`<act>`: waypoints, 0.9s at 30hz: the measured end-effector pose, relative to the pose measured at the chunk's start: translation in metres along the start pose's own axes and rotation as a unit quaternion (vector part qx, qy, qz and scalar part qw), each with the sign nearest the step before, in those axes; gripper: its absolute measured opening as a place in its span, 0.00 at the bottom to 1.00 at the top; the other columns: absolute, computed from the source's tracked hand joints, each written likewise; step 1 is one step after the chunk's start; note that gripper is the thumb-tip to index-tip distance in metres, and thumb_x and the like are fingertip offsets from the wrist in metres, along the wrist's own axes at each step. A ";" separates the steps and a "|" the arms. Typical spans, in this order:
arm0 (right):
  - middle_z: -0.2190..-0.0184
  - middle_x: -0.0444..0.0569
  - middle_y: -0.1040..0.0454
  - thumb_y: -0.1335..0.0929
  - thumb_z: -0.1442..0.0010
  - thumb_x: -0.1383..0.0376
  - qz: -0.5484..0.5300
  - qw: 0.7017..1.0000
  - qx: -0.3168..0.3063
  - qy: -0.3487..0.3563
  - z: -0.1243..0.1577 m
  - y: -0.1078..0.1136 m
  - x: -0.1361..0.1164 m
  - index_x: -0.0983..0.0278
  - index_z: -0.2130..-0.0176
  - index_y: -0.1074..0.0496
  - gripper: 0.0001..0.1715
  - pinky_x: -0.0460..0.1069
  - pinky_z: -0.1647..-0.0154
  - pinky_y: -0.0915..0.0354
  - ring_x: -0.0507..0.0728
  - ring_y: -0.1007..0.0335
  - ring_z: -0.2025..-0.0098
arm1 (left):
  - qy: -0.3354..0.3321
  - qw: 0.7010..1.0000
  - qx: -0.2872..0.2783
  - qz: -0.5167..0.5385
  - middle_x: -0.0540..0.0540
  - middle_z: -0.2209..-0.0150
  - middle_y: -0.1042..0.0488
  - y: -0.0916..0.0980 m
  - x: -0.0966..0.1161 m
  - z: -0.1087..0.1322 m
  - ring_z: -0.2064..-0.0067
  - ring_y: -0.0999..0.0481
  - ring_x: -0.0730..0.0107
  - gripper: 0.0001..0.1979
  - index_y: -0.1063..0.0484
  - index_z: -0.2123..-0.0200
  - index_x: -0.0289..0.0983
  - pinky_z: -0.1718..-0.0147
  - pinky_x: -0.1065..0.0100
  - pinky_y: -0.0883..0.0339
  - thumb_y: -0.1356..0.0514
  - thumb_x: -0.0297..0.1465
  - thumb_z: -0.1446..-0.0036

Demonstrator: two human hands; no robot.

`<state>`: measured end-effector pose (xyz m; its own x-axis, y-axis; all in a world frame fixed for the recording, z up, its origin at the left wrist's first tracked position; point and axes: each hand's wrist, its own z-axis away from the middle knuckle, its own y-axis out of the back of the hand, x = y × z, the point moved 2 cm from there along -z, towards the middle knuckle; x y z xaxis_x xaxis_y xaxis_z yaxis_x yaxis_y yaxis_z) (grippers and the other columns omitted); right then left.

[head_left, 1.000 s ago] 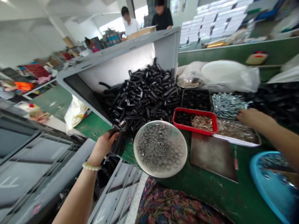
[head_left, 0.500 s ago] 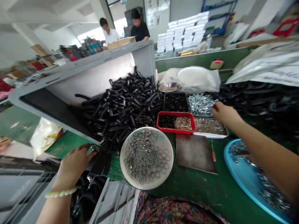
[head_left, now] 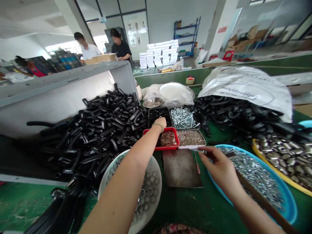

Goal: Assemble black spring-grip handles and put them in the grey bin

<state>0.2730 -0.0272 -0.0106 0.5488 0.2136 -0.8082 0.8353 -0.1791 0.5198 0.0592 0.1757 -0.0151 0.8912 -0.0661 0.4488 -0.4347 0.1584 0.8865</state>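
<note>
My left hand (head_left: 160, 122) reaches over the red tray (head_left: 177, 138) into the black tray (head_left: 168, 113) of small black parts. Its fingers point down and look pressed together; what they pinch is hidden. My right hand (head_left: 220, 164) is pinched on a small silvery bolt (head_left: 202, 151), blurred, near the front edge of a white tray of small metal pieces (head_left: 192, 138). Long silver bolts (head_left: 183, 117) fill the tray behind. Below my left forearm stands a white bowl (head_left: 159, 182) of metal rings. A dark metal plate (head_left: 181, 169) lies between my arms.
A grey crate (head_left: 129, 78) on its side spills black handle-like parts (head_left: 104, 126). At right are a blue basin (head_left: 291, 208) of small metal parts, a yellow-rimmed basin (head_left: 258, 151) and a white sack (head_left: 246, 81) over black parts. Several people work at the back left.
My left hand has moved from the black parts at lower left to the black tray. My right hand has come from the bolts towards me. The view has turned right.
</note>
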 end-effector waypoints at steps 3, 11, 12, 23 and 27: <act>0.75 0.45 0.26 0.35 0.41 0.60 -0.042 0.999 0.001 -0.035 0.022 0.003 0.012 0.60 0.56 0.31 0.13 0.49 0.72 0.33 0.55 0.29 0.74 | 0.013 0.999 0.008 0.040 0.40 0.54 0.29 -0.004 -0.004 -0.005 0.53 0.27 0.61 0.13 0.31 0.54 0.32 0.54 0.56 0.33 0.41 0.32 0.42; 0.68 0.47 0.25 0.34 0.42 0.64 -0.011 0.991 0.077 0.109 0.009 -0.017 -0.011 0.61 0.61 0.30 0.07 0.49 0.65 0.32 0.54 0.27 0.68 | -0.023 0.962 0.025 0.270 0.40 0.55 0.25 -0.008 0.013 0.079 0.57 0.23 0.67 0.14 0.31 0.51 0.33 0.56 0.66 0.32 0.48 0.27 0.39; 0.68 0.47 0.24 0.34 0.42 0.64 0.002 0.988 0.081 0.128 0.009 -0.021 -0.014 0.61 0.62 0.29 0.06 0.49 0.65 0.31 0.54 0.27 0.67 | -0.032 0.944 0.003 0.327 0.42 0.56 0.24 -0.015 0.018 0.102 0.59 0.23 0.69 0.14 0.31 0.51 0.34 0.58 0.68 0.31 0.47 0.29 0.39; 0.65 0.54 0.26 0.36 0.41 0.67 0.103 0.963 -0.022 0.248 0.039 -0.045 -0.023 0.62 0.58 0.30 0.10 0.57 0.57 0.32 0.61 0.30 0.60 | -0.008 0.672 -0.064 0.737 0.45 0.60 0.23 -0.056 0.032 0.225 0.56 0.26 0.67 0.19 0.26 0.60 0.35 0.50 0.64 0.37 0.31 0.25 0.59; 0.60 0.53 0.29 0.33 0.42 0.60 -0.100 0.983 -0.100 0.120 0.051 -0.043 -0.017 0.61 0.46 0.38 0.25 0.55 0.57 0.32 0.58 0.30 0.60 | 0.046 0.651 -0.108 0.750 0.45 0.64 0.23 -0.057 0.025 0.248 0.63 0.23 0.70 0.14 0.26 0.60 0.34 0.56 0.66 0.32 0.33 0.28 0.54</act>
<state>0.2262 -0.0716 -0.0336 0.3448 0.4507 -0.8234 0.9038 0.0773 0.4209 0.0744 -0.0794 -0.0264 -0.5067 0.3799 0.7739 -0.8056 0.1112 -0.5820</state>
